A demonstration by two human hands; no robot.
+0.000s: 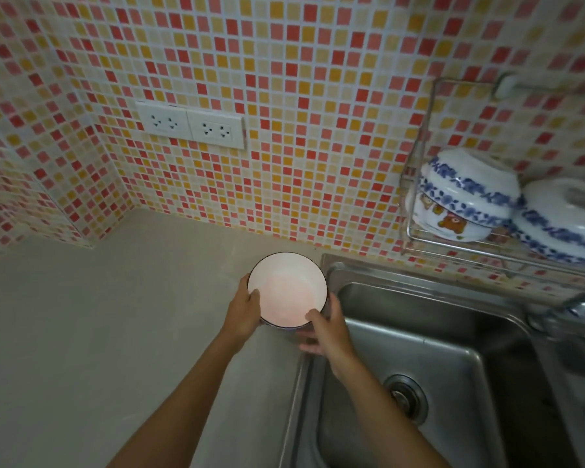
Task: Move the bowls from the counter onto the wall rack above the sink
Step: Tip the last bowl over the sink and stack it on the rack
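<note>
A white bowl (287,288) with a dark rim is upright over the counter (115,332), right beside the sink's left edge. My left hand (245,312) grips its left rim, thumb inside. My right hand (323,331) holds its lower right side, thumb over the rim. The wire wall rack (416,163) hangs at the right above the sink. Upside down in it are a white bowl with blue flowers (466,187), stacked on a bowl with bear pictures (443,221), and another blue-flowered bowl (561,221).
A steel sink (436,349) with a drain (404,396) fills the lower right. A tap (574,312) juts in from the right edge. Two white wall sockets (190,125) are set in the mosaic tile wall above the counter.
</note>
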